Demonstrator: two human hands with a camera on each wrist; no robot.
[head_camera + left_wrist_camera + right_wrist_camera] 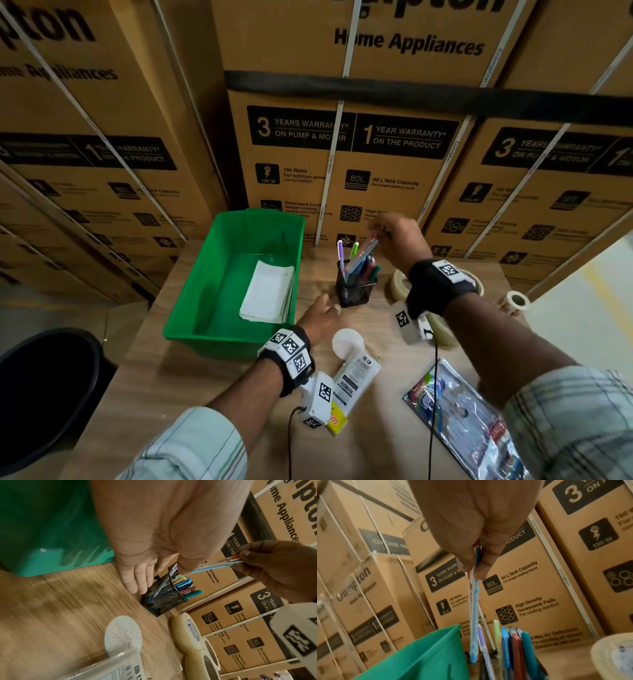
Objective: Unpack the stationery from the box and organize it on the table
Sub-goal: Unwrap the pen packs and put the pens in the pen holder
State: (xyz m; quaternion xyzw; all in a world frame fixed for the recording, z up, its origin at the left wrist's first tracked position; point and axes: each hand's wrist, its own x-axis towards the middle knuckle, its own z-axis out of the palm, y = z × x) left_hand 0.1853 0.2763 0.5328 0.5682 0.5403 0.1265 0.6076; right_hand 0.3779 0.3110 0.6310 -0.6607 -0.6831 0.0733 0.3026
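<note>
My right hand (394,233) pinches a few patterned pens (361,257) by their tops, their lower ends dipping into the black mesh pen holder (356,291) among other pens. In the right wrist view the pens (473,608) hang from my right hand (474,561) down toward the holder. My left hand (323,317) rests open on the table with straight fingers (137,582) touching the holder (164,600). The green box (219,274) stands to the left with a stack of white paper (269,291) inside.
Tape rolls (442,325) lie right of the holder and another (515,301) sits near the table's right edge. A white round lid (347,342), a white packet (354,383), a yellow item (335,423) and a shiny packet (462,418) lie in front. Cardboard cartons (342,154) wall the back. A dark bin (44,377) stands left.
</note>
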